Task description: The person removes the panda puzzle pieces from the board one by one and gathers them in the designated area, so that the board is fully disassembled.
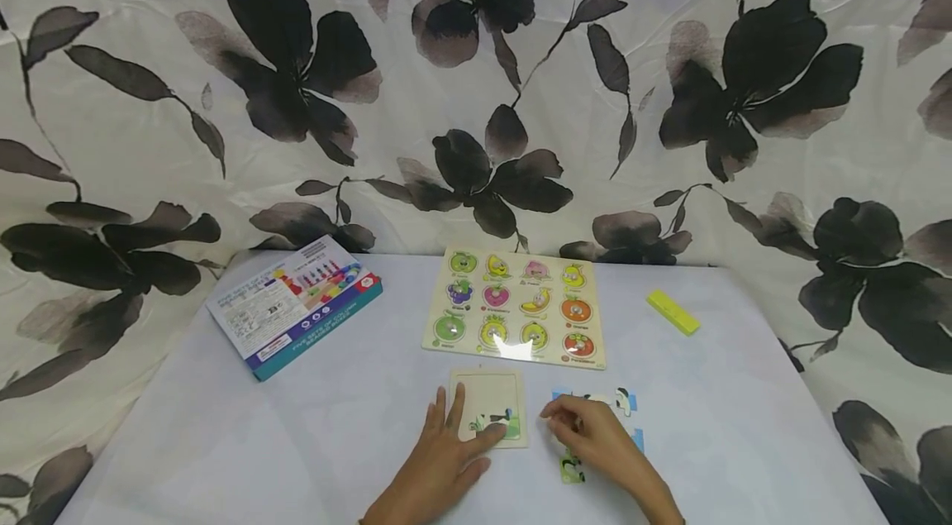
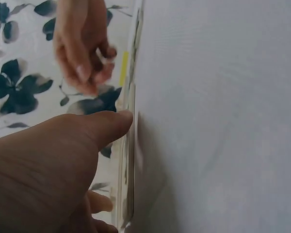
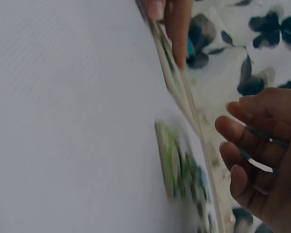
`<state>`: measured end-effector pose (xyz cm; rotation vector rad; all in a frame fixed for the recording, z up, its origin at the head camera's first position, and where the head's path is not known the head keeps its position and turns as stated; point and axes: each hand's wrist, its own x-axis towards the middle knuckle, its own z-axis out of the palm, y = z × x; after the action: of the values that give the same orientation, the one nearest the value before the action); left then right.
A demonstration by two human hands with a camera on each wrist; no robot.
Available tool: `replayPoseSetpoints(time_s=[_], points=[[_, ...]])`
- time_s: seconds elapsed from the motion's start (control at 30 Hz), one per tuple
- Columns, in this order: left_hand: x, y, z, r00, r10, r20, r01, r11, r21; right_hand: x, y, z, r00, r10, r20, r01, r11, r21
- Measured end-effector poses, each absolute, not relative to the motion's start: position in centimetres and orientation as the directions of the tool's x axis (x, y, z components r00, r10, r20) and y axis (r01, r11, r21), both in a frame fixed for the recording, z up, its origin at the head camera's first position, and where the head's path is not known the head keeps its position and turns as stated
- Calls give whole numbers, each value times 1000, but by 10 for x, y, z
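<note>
A small wooden puzzle tray (image 1: 483,391) lies near the front of the table, with picture pieces (image 1: 510,424) along its lower part. My left hand (image 1: 439,463) rests on it with fingers spread; the thumb touches the pieces. Just right of the tray, my right hand (image 1: 598,438) hovers over loose puzzle pieces, its fingers loosely bent. In the right wrist view nothing shows between the fingers of that hand (image 3: 266,150). A green piece (image 1: 571,470) and a blue-edged piece (image 1: 626,401) show around it; other pieces are partly hidden beneath.
Behind the tray lies a larger fruit puzzle board (image 1: 472,312). A flat printed box (image 1: 275,302) sits at the back left, and a yellow block (image 1: 673,312) at the back right. Floral cloth (image 1: 617,136) hangs behind the white-covered table (image 1: 245,442).
</note>
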<state>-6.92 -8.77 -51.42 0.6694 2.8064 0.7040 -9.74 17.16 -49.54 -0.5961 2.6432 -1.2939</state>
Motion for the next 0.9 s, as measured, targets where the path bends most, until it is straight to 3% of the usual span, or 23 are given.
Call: replayPoseSetpoints(time_s=[0.47, 0.9], points=[[-73, -85, -515, -835, 550, -32, 493, 772, 401, -118, 107, -502, -812, -574, 101, -508, 612, -606], [-74, -85, -514, -832, 553, -48, 489, 770, 411, -117, 95, -499, -831, -553, 60, -481, 661, -575]])
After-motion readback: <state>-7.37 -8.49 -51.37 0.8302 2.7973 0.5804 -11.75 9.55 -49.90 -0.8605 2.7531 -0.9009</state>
